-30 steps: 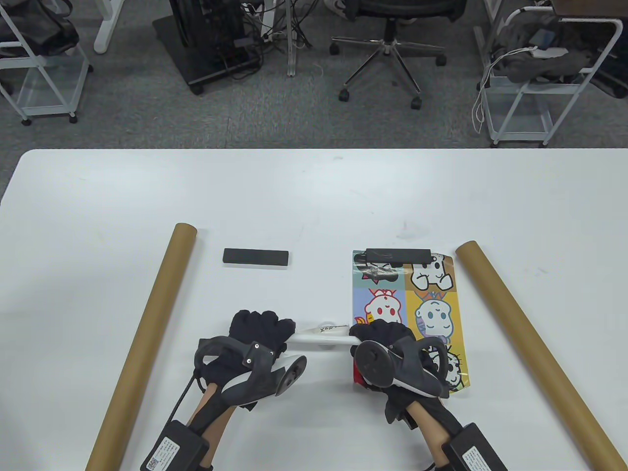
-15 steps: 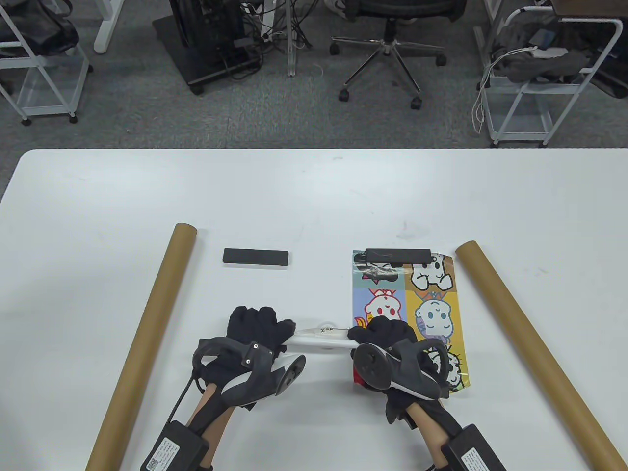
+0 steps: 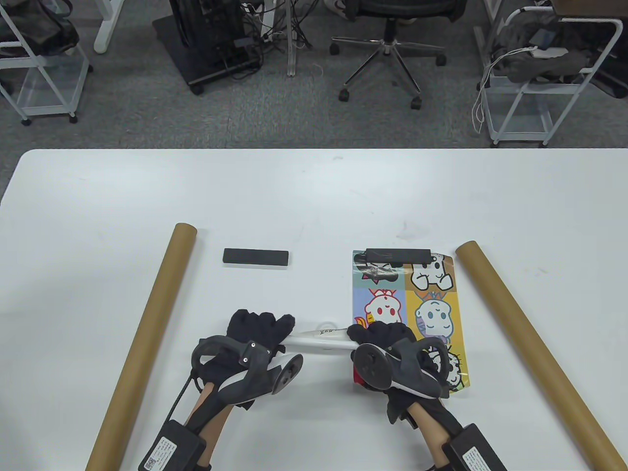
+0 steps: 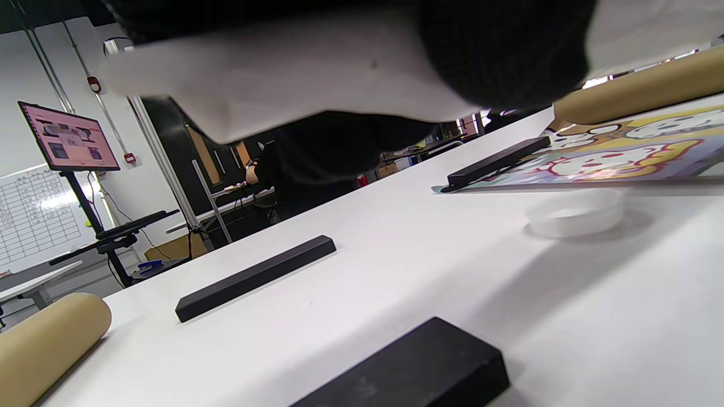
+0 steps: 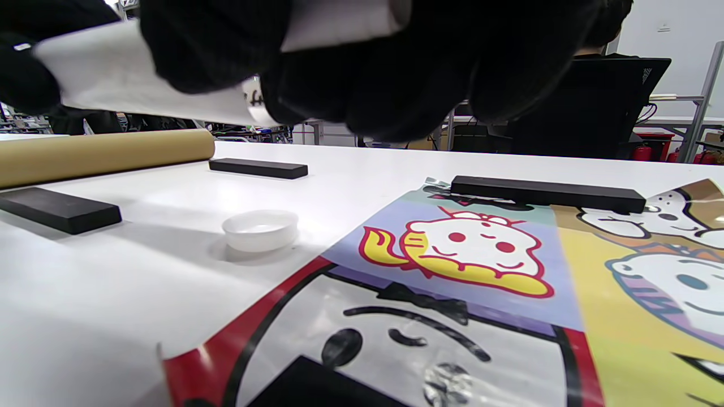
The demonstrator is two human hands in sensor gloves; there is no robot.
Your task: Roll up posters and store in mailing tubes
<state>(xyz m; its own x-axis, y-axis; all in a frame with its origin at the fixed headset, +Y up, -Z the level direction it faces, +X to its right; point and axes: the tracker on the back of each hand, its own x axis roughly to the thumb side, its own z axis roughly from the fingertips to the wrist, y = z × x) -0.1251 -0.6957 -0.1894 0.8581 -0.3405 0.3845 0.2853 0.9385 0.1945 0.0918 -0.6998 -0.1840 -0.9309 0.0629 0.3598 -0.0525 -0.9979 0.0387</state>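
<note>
Hands grip one rolled white poster point(image 3: 319, 338) above the desk point(image 3: 314, 196), the left hand point(image 3: 257, 331) curled round its left end, the right hand point(image 3: 387, 338) round its right. Beside them a colourful poster point(image 3: 409, 304) lies flat between two brown tubes point(image 3: 147, 333).

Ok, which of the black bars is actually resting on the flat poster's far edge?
The black bar on the cartoon poster beside the right tube; the other bar lies on bare table.
</note>
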